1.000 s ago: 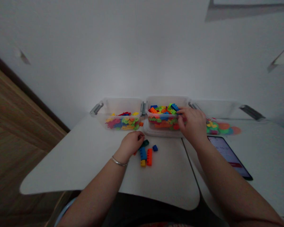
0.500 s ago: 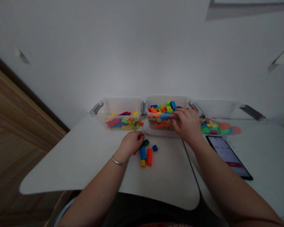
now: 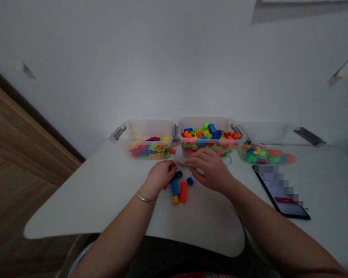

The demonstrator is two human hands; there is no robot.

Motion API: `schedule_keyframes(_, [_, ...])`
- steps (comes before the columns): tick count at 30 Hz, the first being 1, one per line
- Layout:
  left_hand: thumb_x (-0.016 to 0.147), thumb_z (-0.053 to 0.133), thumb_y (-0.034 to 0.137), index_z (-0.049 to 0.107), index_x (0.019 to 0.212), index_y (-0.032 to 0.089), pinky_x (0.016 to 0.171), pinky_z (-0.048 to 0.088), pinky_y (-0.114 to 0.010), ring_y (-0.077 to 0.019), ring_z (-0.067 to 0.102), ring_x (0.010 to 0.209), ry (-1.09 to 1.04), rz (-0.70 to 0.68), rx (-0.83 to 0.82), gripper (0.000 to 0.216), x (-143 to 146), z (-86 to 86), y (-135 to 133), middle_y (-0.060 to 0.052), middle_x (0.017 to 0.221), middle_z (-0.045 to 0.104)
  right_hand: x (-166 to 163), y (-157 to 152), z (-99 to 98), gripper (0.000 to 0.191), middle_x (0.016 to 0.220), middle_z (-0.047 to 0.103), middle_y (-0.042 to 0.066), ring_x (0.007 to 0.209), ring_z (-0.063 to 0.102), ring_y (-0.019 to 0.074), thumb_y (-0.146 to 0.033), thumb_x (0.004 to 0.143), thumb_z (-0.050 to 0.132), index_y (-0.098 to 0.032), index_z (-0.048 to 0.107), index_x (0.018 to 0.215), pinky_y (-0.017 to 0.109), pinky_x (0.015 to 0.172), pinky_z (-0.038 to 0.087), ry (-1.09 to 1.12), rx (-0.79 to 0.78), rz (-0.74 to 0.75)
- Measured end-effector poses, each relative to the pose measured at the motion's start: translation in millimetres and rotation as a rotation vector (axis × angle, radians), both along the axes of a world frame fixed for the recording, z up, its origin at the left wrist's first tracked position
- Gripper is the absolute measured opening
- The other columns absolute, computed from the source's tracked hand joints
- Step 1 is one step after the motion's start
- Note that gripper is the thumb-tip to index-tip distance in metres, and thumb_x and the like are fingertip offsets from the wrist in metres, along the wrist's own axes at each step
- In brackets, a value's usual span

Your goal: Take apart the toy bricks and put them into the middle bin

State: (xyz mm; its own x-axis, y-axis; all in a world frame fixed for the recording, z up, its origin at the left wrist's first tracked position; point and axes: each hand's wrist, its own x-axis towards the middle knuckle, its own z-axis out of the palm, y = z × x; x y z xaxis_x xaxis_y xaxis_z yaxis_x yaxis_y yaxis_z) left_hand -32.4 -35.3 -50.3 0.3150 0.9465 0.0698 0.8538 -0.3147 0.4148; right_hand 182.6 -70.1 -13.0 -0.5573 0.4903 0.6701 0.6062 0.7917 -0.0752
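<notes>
My left hand (image 3: 160, 175) rests low over the table with its fingers curled in; whatever they pinch, if anything, is hidden. Right beside its fingertips lies a dark green brick (image 3: 178, 175), partly covered. Close by are a blue brick (image 3: 175, 187) lined up with a yellow brick (image 3: 175, 199), a long orange brick (image 3: 183, 192) and a small dark blue brick (image 3: 190, 180). A bit of another orange brick (image 3: 165, 187) peeks out under the hand. My right hand (image 3: 210, 170) hovers right of these, fingers stretched and thumb apart, with nothing visible in it.
Behind my hands stands a clear box of bricks (image 3: 243, 139) on a pale lid. To its left is another clear box (image 3: 127, 143) of coloured pieces, to its right a third box (image 3: 278, 133). A phone (image 3: 281, 193) lies on the right of the white table (image 3: 89, 193).
My right hand has left the middle box of bricks and come left and toward me, near the loose bricks. My left hand and the loose bricks have stayed where they were.
</notes>
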Motion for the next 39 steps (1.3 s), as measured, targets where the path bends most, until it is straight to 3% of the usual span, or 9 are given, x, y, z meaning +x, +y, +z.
schedule_keyframes(4, [0.094, 0.052, 0.025, 0.073, 0.100, 0.017, 0.077, 0.049, -0.027, -0.0204, 0.069, 0.088, -0.014, -0.004, -0.016, 0.024, 1.0, 3.6, -1.2, -0.009, 0.098, 0.076, -9.1, -2.3, -6.8, 0.016, 0.105, 0.074, 0.006, 0.098, 0.064, 0.0216, -0.021, 0.090, 0.063, -0.020, 0.071, 0.103, 0.036, 0.088, 0.050, -0.117, -0.232, 0.178])
schedule_keyframes(10, [0.093, 0.052, 0.026, 0.074, 0.099, 0.017, 0.079, 0.049, -0.028, -0.0207, 0.069, 0.090, -0.010, -0.004, -0.002, 0.024, 1.3, 2.3, -0.2, -0.009, 0.098, 0.076, -18.3, -3.5, -18.4, 0.028, 0.116, 0.073, 0.007, 0.105, 0.065, 0.0234, -0.020, 0.083, 0.073, -0.020, 0.072, 0.111, 0.036, 0.091, 0.051, -0.260, -0.425, 0.224])
schedule_keyframes(19, [0.093, 0.052, 0.026, 0.074, 0.101, 0.017, 0.081, 0.050, -0.029, -0.0214, 0.069, 0.092, 0.003, 0.005, -0.002, 0.025, 1.3, 1.7, 0.7, -0.009, 0.100, 0.076, -20.6, -2.3, -24.3, 0.025, 0.119, 0.073, 0.005, 0.105, 0.068, 0.0221, -0.022, 0.086, 0.071, -0.023, 0.074, 0.110, 0.033, 0.089, 0.051, -0.321, -0.476, 0.187])
schedule_keyframes(32, [0.093, 0.053, 0.026, 0.075, 0.103, 0.019, 0.083, 0.050, -0.030, -0.0217, 0.070, 0.096, 0.012, 0.008, -0.020, 0.025, 1.0, 2.8, 0.3, -0.008, 0.104, 0.076, -9.7, 5.4, -18.8, 0.022, 0.115, 0.072, 0.008, 0.104, 0.067, 0.0239, -0.021, 0.090, 0.063, -0.021, 0.073, 0.110, 0.036, 0.087, 0.051, -0.366, -0.475, -0.006])
schedule_keyframes(39, [0.093, 0.052, 0.026, 0.075, 0.103, 0.018, 0.084, 0.051, -0.030, -0.0220, 0.070, 0.095, 0.012, 0.000, -0.006, 0.026, 0.8, 3.6, -1.1, -0.009, 0.104, 0.076, -5.4, 9.3, -24.8, 0.037, 0.129, 0.070, 0.007, 0.114, 0.065, 0.0244, -0.015, 0.091, 0.054, -0.023, 0.069, 0.124, 0.037, 0.095, 0.050, -0.338, -0.439, -0.057])
